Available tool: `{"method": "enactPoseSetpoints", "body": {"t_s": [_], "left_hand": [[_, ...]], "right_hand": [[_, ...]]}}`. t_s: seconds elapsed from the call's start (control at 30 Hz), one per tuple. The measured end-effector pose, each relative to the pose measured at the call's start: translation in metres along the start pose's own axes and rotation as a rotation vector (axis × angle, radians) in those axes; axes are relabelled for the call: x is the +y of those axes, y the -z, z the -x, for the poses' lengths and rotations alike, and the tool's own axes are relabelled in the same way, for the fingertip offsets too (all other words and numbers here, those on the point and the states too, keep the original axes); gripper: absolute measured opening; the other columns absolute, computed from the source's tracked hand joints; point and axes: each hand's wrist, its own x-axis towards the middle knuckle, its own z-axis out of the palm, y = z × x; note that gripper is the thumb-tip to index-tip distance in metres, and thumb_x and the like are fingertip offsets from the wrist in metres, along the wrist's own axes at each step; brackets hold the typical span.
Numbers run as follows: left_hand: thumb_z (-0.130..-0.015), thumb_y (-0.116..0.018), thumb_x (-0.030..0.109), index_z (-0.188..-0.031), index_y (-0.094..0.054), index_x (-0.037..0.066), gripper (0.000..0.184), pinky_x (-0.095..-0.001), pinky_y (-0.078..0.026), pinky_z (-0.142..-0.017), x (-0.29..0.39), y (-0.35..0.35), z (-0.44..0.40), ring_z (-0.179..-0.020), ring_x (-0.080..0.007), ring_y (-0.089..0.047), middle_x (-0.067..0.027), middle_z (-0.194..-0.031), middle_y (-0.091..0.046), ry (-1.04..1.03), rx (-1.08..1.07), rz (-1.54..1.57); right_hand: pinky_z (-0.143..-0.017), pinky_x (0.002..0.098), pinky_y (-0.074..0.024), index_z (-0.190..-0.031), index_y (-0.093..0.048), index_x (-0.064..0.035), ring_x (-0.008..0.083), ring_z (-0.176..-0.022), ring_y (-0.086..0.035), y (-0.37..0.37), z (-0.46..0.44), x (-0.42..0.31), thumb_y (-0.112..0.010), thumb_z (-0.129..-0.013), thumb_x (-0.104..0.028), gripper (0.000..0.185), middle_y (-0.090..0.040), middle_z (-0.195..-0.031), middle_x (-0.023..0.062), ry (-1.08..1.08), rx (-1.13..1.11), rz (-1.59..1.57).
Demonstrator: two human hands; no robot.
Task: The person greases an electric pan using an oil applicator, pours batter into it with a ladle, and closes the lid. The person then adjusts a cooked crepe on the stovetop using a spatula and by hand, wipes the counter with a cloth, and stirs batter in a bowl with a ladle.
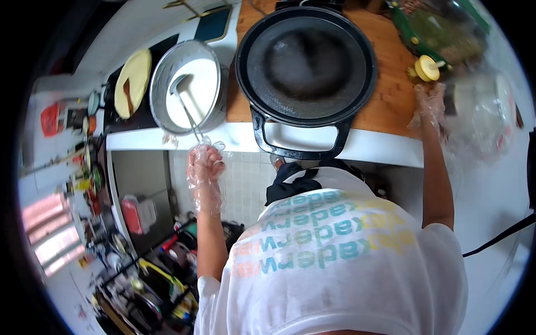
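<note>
My left hand (205, 163), in a clear plastic glove, is closed at the handle end of a metal ladle (191, 116). The ladle's bowl rests in white liquid (202, 92) inside a round metal pot (158, 109). On the right, my right hand (430, 101), also gloved in plastic, has its fingers closed around the lower part of a small yellow-lidded bottle (427, 68). A pale stick pokes out of the lid. Between my hands sits a large black round griddle pan (307, 61), its cooking surface bare and its looped handle (301, 153) toward me.
A wooden board (391, 106) lies under the griddle. Left of the pot is a round pale yellow board (133, 84) with a brown wooden utensil (129, 96) on it. Clear plastic bags (480, 114) and a green-rimmed container (441, 30) stand at right. The white counter edge (385, 148) faces me.
</note>
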Motion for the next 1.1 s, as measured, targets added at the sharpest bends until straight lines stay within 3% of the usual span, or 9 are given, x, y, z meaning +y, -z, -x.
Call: {"method": "enactPoseSetpoints", "body": {"t_s": [0.07, 0.2, 0.23, 0.3, 0.33, 0.37, 0.43, 0.77, 1.1], "left_hand": [[-0.086, -0.052, 0.029, -0.104, -0.048, 0.006, 0.03, -0.0227, -0.043, -0.066, 0.005, 0.009, -0.011, -0.08, -0.0116, -0.053, -0.0032, -0.09, -0.055, -0.006, -0.038, 0.033], [-0.085, -0.052, 0.03, -0.1, -0.049, 0.008, 0.027, -0.0203, -0.041, -0.06, 0.017, 0.012, -0.034, -0.076, -0.0098, -0.052, -0.002, -0.086, -0.055, 0.037, -0.194, 0.045], [-0.085, -0.053, 0.03, -0.1, -0.049, 0.008, 0.026, -0.0195, -0.04, -0.059, 0.02, 0.011, -0.041, -0.075, -0.009, -0.052, -0.0019, -0.085, -0.055, 0.067, -0.219, -0.014], [-0.085, -0.053, 0.029, -0.098, -0.049, 0.008, 0.025, -0.0177, -0.038, -0.056, 0.026, 0.012, -0.051, -0.074, -0.0075, -0.051, -0.0018, -0.083, -0.055, 0.119, -0.235, -0.117], [-0.084, -0.055, 0.028, -0.096, -0.05, 0.008, 0.024, -0.0155, -0.036, -0.054, 0.028, 0.01, -0.055, -0.07, -0.0058, -0.049, -0.0009, -0.079, -0.054, 0.11, -0.257, -0.099], [-0.083, -0.056, 0.03, -0.094, -0.052, 0.009, 0.024, -0.0178, -0.037, -0.055, 0.034, 0.005, -0.055, -0.067, -0.0057, -0.047, 0.0009, -0.075, -0.052, 0.096, -0.248, -0.148], [-0.082, -0.055, 0.033, -0.092, -0.053, 0.01, 0.025, -0.0199, -0.038, -0.058, 0.04, 0.006, -0.062, -0.066, -0.0055, -0.046, 0.0022, -0.075, -0.051, 0.033, -0.309, -0.27], [-0.081, -0.056, 0.031, -0.097, -0.054, 0.008, 0.028, -0.0198, -0.038, -0.061, 0.023, 0.007, -0.081, -0.068, -0.0063, -0.048, -0.0006, -0.081, -0.054, 0.074, -0.442, -0.003], [-0.08, -0.056, 0.015, -0.091, -0.054, 0.006, 0.014, -0.0196, -0.034, -0.055, -0.011, 0.049, -0.072, -0.064, -0.0074, -0.046, -0.0017, -0.074, -0.052, -0.153, -0.187, 0.3]], "right_hand": [[-0.083, 0.0283, -0.0422, -0.122, -0.039, 0.0013, 0.0174, -0.102, -0.049, 0.016, 0.045, -0.016, -0.063, -0.076, -0.013, 0.054, -0.047, -0.116, 0.0134, -0.06, -0.056, -0.004], [-0.092, 0.0353, -0.0359, -0.117, -0.043, 0.0009, 0.0234, -0.11, -0.042, 0.053, 0.173, -0.208, -0.056, -0.076, -0.013, 0.045, -0.042, -0.121, 0.0128, 0.52, 0.167, 0.101], [-0.096, 0.0366, -0.0318, -0.122, -0.036, 0.002, 0.0252, -0.115, -0.038, 0.061, 0.189, -0.229, -0.054, -0.075, -0.018, 0.054, -0.04, -0.124, 0.0147, 0.77, 0.256, -0.195], [-0.098, 0.0444, -0.0292, -0.128, -0.028, 0.0016, 0.031, -0.117, -0.036, 0.096, 0.214, -0.281, -0.052, -0.069, -0.064, 0.091, -0.038, -0.125, 0.0168, 1.238, 0.633, -0.253], [-0.094, 0.0484, -0.0319, -0.127, -0.032, -0.0008, 0.033, -0.114, -0.038, 0.103, 0.227, -0.321, -0.045, -0.064, -0.076, 0.099, -0.04, -0.122, 0.0173, 1.346, 1.045, -0.38], [-0.092, 0.0479, -0.0284, -0.123, -0.038, -0.0132, 0.0282, -0.112, -0.04, 0.129, 0.237, -0.341, -0.037, -0.065, -0.079, 0.088, -0.045, -0.117, 0.0089, 1.469, 1.183, -0.284], [-0.09, 0.0489, -0.0283, -0.122, -0.042, -0.0199, 0.0233, -0.11, -0.042, 0.181, 0.258, -0.373, -0.036, -0.07, -0.074, 0.075, -0.049, -0.113, 0.0057, 1.629, 1.222, -0.1], [-0.086, 0.0424, -0.0328, -0.115, -0.047, -0.0162, 0.0209, -0.103, -0.046, 0.199, 0.257, -0.46, -0.043, -0.074, -0.059, 0.06, -0.052, -0.106, 0.0058, 1.462, 0.774, 0.135], [-0.082, 0.0359, -0.0374, -0.109, -0.052, -0.0125, 0.0186, -0.095, -0.05, 0.022, 0.202, -0.52, -0.049, -0.078, -0.044, 0.045, -0.055, -0.099, 0.0059, 1.353, 0.172, -0.132]]}}
